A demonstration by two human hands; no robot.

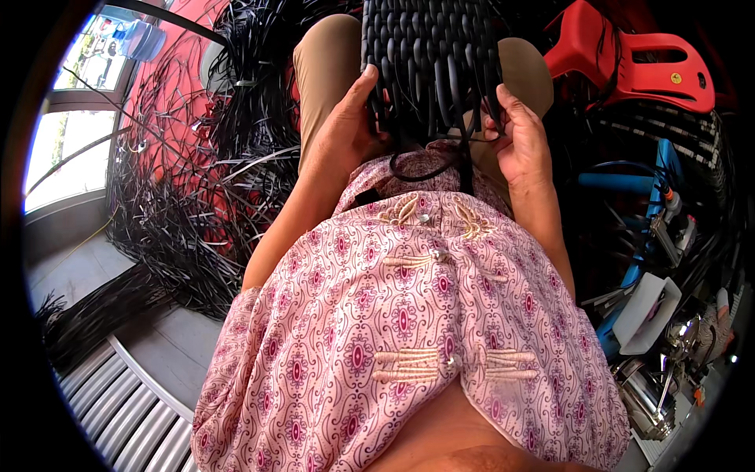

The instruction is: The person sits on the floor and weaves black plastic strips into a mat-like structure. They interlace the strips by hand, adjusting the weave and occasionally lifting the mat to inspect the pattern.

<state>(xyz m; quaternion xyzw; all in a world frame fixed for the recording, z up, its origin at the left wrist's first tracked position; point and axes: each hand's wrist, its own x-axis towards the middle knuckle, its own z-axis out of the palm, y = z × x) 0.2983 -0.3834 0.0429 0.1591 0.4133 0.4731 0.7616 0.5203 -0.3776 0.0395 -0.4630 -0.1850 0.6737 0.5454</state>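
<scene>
A black woven panel (432, 39) of flat plastic strips lies across my lap between my knees. Its near edge ends in loose strip ends. My left hand (351, 130) grips the panel's left edge, thumb on top and fingers curled underneath, partly hidden. At the right edge my right hand (521, 140) has its thumb and fingers pinched together around a thin black strip (474, 140). This strip runs leftward beneath the loose ends. A dark loop of strip (425, 175) hangs over my patterned shirt.
Heaps of loose black strips (200, 228) cover the red floor at left. A red plastic chair (629, 59) stands at the upper right. Below it are a blue frame (659, 185), a white container (646, 313) and a metal pot (646, 397). A slatted metal seat (130, 409) is at lower left.
</scene>
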